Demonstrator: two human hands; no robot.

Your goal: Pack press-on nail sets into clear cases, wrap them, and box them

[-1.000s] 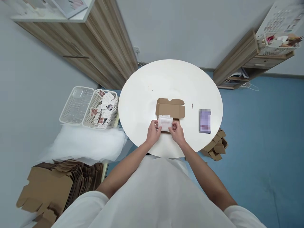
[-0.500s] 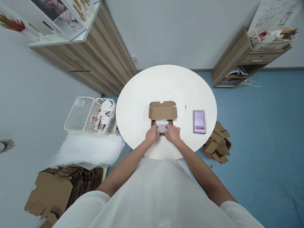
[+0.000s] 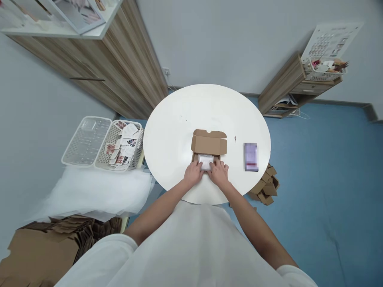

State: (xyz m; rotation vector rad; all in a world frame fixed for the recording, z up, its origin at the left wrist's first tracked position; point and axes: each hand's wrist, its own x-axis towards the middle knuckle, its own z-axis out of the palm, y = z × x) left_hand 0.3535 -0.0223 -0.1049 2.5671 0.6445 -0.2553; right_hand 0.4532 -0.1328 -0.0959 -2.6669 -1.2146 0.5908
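A: Where's the white packet (image 3: 206, 163)?
B: Inside the cardboard box (image 3: 208, 145), which sits open near the close edge of the round counter (image 3: 176, 139), its lid laid back toward the far edge.

A: And the left hand (image 3: 194, 173)?
B: At the packet's left end, fingers touching it. The right hand (image 3: 218, 174) does likewise at the right end, so the two are apart with the packet between them. I can't tell whether either one grips it.

A: Anything else on top?
B: A purple, blurred-out rectangle (image 3: 251, 157), near the right edge.

A: Beyond the left edge?
B: A white basket (image 3: 137, 145) of cards, just beside the counter, with translucent sheets (image 3: 98, 193) nearer the person.
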